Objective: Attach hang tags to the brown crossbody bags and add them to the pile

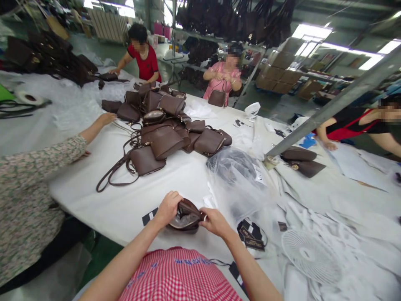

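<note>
- Brown leather-look pouch (185, 219), mouth spread open, right between left hand (169, 207) and right hand (214, 221)!
- Left holds one side of the rim, right pinches the other.
- Black gold-lettered card tags (251, 238) lie just beyond, rightward of the right hand.

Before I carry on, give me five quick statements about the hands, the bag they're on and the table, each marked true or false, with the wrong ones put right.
1. The left hand and the right hand hold the same small brown bag. True.
2. The small brown bag is closed. False: its mouth is open and the grey lining shows.
3. A pile of brown bags lies on the table beyond the hands. True.
4. The large round white fan grille is left of both hands. False: the white fan grille is to their right.
5. A clear plastic bag lies on the table beyond the right hand. True.
</note>
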`<state>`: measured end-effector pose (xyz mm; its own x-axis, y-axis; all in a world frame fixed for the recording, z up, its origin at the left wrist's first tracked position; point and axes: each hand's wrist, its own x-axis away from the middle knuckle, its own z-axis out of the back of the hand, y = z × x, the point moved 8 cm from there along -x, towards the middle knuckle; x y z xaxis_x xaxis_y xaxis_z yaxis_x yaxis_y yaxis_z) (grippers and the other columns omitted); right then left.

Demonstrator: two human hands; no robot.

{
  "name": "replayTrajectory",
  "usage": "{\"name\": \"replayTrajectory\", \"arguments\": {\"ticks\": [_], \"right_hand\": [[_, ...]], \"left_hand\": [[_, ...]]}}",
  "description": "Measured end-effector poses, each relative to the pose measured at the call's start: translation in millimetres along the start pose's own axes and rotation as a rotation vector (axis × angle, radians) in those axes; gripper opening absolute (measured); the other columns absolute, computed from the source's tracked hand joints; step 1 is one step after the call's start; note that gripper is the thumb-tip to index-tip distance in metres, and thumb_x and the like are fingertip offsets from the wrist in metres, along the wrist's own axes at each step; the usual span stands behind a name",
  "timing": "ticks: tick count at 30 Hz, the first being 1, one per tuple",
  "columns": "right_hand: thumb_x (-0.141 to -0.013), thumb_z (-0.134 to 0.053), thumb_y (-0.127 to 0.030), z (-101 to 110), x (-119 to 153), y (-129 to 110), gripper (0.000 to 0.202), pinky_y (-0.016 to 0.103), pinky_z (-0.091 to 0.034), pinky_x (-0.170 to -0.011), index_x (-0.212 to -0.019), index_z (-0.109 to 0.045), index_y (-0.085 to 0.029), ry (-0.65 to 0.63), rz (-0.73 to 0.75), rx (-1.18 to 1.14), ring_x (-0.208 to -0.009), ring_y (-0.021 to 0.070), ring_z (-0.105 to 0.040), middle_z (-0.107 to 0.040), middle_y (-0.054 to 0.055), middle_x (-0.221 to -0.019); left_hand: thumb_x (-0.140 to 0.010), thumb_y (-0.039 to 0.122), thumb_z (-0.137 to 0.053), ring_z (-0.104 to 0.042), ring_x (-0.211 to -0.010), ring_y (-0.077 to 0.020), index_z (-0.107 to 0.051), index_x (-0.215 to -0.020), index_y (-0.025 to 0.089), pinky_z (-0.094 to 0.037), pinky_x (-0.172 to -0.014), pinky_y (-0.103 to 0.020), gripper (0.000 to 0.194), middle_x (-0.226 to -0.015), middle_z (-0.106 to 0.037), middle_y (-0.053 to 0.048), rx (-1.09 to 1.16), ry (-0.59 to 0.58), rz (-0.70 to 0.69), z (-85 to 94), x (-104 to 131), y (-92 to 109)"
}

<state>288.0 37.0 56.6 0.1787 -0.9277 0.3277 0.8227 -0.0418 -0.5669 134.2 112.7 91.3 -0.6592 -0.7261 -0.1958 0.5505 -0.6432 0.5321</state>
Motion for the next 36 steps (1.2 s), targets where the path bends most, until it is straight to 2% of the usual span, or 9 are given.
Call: {"name": "replayTrajectory", "arguments": {"ticks": [7,11,17,20,23,25,28,31,36], "right_hand": [[-0.078,-0.053,-0.024,-34.5,30.7,-4.8,0.004,0.025,-0.037,-0.059,-0.077,-0.051,-0.021,0.255,-0.084,-0.208,-0.060,0.0149,-0.053,-0.055,-0.003,-0.063],[-0.073,-0.052,-0.021,-32.7,31.3,-9.4,0.004,0.025,-0.038,-0.060,-0.076,-0.049,-0.022,0.318,-0.053,-0.250,-0.060,0.0149,-0.052,-0.054,-0.003,-0.063],[-0.070,-0.050,-0.018,-32.0,31.5,-14.9,0.006,0.023,-0.035,-0.057,-0.073,-0.048,-0.022,0.400,-0.065,-0.280,-0.058,0.0135,-0.049,-0.050,-0.004,-0.060],[-0.070,-0.051,-0.019,-37.3,36.1,-14.3,0.005,0.023,-0.034,-0.056,-0.072,-0.048,-0.021,0.399,-0.051,-0.311,-0.057,0.0129,-0.047,-0.049,-0.005,-0.060],[-0.072,-0.052,-0.020,-38.9,40.3,-13.0,0.005,0.023,-0.034,-0.056,-0.071,-0.048,-0.021,0.410,-0.040,-0.359,-0.057,0.0125,-0.046,-0.049,-0.005,-0.060],[-0.072,-0.054,-0.020,-38.5,41.5,-13.9,0.006,0.023,-0.034,-0.056,-0.072,-0.048,-0.021,0.412,-0.020,-0.420,-0.057,0.0121,-0.046,-0.049,-0.005,-0.061],[-0.070,-0.057,-0.019,-39.4,42.3,-13.8,0.008,0.023,-0.034,-0.055,-0.072,-0.049,-0.021,0.395,-0.014,-0.562,-0.056,0.0112,-0.046,-0.047,-0.006,-0.059],[-0.069,-0.060,-0.019,-43.1,43.2,-10.2,0.011,0.022,-0.035,-0.054,-0.071,-0.049,-0.021,0.383,-0.034,-0.706,-0.054,0.0106,-0.045,-0.045,-0.008,-0.057],[-0.064,-0.067,-0.020,-52.4,41.1,-1.4,0.021,0.024,-0.045,-0.060,-0.077,-0.050,-0.021,0.414,-0.008,-1.017,-0.063,0.0123,-0.053,-0.054,-0.006,-0.068]], "left_hand": [[-0.080,0.002,-0.039,-0.049,-0.084,-0.0222,-0.058,-0.090,0.020,-0.042,-0.075,-0.035,0.028,-0.088,-0.056,-0.007,-0.283,-0.080,0.056,7.4,8.0,-7.6],[-0.073,-0.003,-0.041,-0.050,-0.082,-0.0223,-0.055,-0.087,0.020,-0.042,-0.072,-0.034,0.030,-0.086,-0.055,-0.006,-0.378,-0.082,0.167,13.9,19.6,-12.1],[-0.074,-0.002,-0.039,-0.052,-0.087,-0.0196,-0.054,-0.083,0.021,-0.045,-0.076,-0.031,0.029,-0.087,-0.052,-0.004,-0.247,-0.045,0.220,33.8,19.1,-18.8],[-0.077,0.003,-0.045,-0.053,-0.094,-0.0195,-0.056,-0.095,0.020,-0.046,-0.082,-0.032,0.027,-0.100,-0.053,-0.006,-0.206,-0.095,0.117,40.1,15.4,-1.0],[-0.081,0.009,-0.050,-0.051,-0.101,-0.0225,-0.055,-0.105,0.017,-0.044,-0.088,-0.036,0.026,-0.108,-0.053,-0.010,-0.259,-0.006,0.035,48.7,20.2,35.0],[-0.086,0.011,-0.045,-0.053,-0.093,-0.0206,-0.057,-0.096,0.018,-0.045,-0.084,-0.033,0.017,-0.098,-0.056,-0.008,-0.260,-0.045,-0.056,36.1,29.3,64.9],[-0.088,0.010,-0.043,-0.053,-0.082,-0.0178,-0.058,-0.087,0.018,-0.046,-0.074,-0.029,0.017,-0.088,-0.057,-0.004,-0.249,-0.251,-0.194,-4.3,47.0,96.7],[-0.088,0.010,-0.045,-0.052,-0.085,-0.0195,-0.058,-0.095,0.017,-0.045,-0.073,-0.031,0.017,-0.093,-0.057,-0.006,-0.309,-0.272,-0.187,-25.7,52.3,99.8],[-0.091,0.018,-0.047,-0.049,-0.080,-0.0206,-0.061,-0.098,0.019,-0.042,-0.069,-0.032,0.016,-0.088,-0.054,-0.006,-0.399,-0.240,-0.279,-34.0,47.9,98.7]]}}
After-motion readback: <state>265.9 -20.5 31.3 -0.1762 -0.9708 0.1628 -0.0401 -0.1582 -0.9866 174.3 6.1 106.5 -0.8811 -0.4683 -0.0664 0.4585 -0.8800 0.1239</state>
